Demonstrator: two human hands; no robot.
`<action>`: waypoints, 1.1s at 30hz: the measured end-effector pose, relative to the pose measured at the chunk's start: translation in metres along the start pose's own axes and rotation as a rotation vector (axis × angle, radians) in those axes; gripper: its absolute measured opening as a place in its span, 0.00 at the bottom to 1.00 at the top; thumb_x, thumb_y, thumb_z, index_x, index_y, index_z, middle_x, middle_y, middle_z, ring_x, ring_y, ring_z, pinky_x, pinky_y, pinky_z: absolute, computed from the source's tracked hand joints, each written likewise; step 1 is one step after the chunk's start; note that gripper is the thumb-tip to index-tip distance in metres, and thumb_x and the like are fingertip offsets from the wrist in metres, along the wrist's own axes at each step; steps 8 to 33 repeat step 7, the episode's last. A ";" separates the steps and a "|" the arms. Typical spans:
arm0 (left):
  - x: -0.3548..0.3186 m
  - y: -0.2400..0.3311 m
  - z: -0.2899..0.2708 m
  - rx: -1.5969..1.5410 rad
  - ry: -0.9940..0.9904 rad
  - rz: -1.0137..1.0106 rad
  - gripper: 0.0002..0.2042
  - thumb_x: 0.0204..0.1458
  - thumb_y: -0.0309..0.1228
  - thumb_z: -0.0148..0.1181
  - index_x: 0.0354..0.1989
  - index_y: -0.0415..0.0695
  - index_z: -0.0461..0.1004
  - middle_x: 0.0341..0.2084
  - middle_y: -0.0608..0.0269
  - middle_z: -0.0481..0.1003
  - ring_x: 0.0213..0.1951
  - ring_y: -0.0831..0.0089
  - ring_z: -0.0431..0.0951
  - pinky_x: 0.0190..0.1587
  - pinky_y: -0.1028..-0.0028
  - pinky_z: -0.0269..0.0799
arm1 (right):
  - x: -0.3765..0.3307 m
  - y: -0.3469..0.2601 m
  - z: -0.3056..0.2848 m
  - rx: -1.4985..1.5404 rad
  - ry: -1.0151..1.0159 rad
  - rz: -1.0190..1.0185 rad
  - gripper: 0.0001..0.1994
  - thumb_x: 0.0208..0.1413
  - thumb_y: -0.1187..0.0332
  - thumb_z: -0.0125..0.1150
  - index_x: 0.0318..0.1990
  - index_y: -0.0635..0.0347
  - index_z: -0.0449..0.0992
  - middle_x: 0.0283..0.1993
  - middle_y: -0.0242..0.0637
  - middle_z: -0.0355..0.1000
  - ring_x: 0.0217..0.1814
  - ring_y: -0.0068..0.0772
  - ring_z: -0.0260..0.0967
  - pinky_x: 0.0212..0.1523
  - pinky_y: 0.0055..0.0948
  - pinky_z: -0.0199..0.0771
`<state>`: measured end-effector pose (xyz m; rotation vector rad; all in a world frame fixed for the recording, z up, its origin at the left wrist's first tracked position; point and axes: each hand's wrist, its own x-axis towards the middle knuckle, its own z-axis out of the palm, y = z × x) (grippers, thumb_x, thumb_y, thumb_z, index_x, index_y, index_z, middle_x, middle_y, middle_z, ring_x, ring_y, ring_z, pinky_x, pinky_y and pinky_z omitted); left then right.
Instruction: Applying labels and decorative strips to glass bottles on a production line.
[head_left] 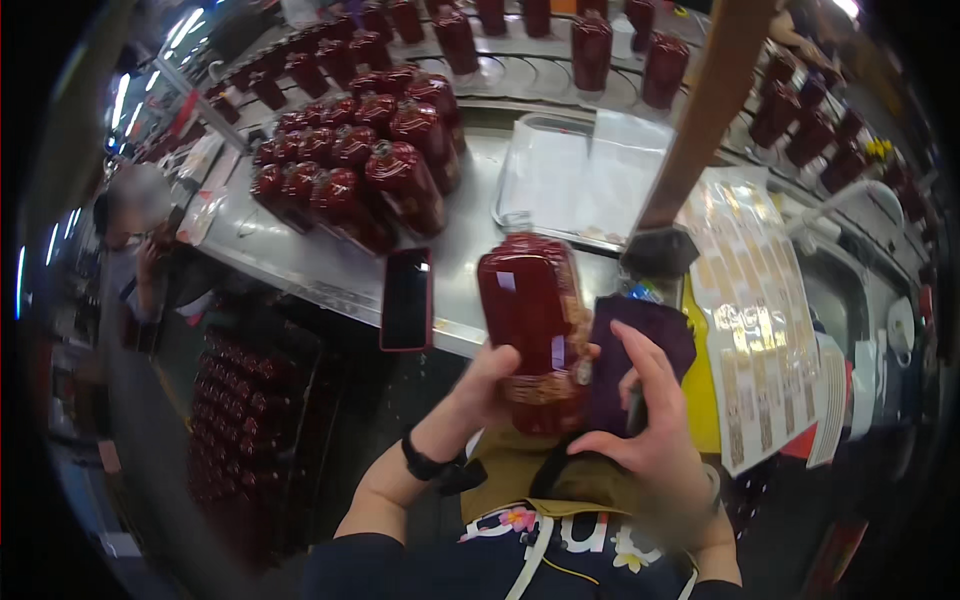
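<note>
A dark red glass bottle [530, 310] with a clear neck and gold-toned decoration stands nearly upright in front of me. My left hand [492, 385] is closed around its lower part, the thumb on the near side. Just right of the bottle, my right hand [652, 410] has its thumb and fingers spread in a curve, with nothing visible between them. A folded dark purple cloth [655, 335] lies on the counter behind that hand. A phone in a red case [407, 300] rests at the counter's edge, left of the bottle.
Several red bottles [350, 170] cluster on the metal counter [470, 185]. A tray [500, 195] holds white sheets. Beyond runs a bottle-lined conveyor [520, 82]. A wooden post [700, 120] rises beside label sheets [745, 330] and a sink [835, 285]. More bottles [240, 410] stand low left, near another person [145, 270].
</note>
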<state>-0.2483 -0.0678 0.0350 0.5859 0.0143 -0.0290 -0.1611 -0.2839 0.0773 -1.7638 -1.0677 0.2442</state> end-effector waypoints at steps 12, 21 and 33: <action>0.052 -0.087 0.051 0.461 0.326 -0.138 0.28 0.61 0.42 0.67 0.59 0.35 0.64 0.54 0.55 0.75 0.53 0.73 0.76 0.55 0.70 0.74 | -0.061 0.026 -0.015 -0.022 0.198 0.258 0.59 0.44 0.65 0.82 0.77 0.70 0.43 0.73 0.61 0.61 0.68 0.57 0.70 0.63 0.41 0.75; 0.052 -0.087 0.051 0.461 0.326 -0.138 0.28 0.61 0.42 0.67 0.59 0.35 0.64 0.54 0.55 0.75 0.53 0.73 0.76 0.55 0.70 0.74 | -0.061 0.026 -0.015 -0.022 0.198 0.258 0.59 0.44 0.65 0.82 0.77 0.70 0.43 0.73 0.61 0.61 0.68 0.57 0.70 0.63 0.41 0.75; 0.052 -0.087 0.051 0.461 0.326 -0.138 0.28 0.61 0.42 0.67 0.59 0.35 0.64 0.54 0.55 0.75 0.53 0.73 0.76 0.55 0.70 0.74 | -0.061 0.026 -0.015 -0.022 0.198 0.258 0.59 0.44 0.65 0.82 0.77 0.70 0.43 0.73 0.61 0.61 0.68 0.57 0.70 0.63 0.41 0.75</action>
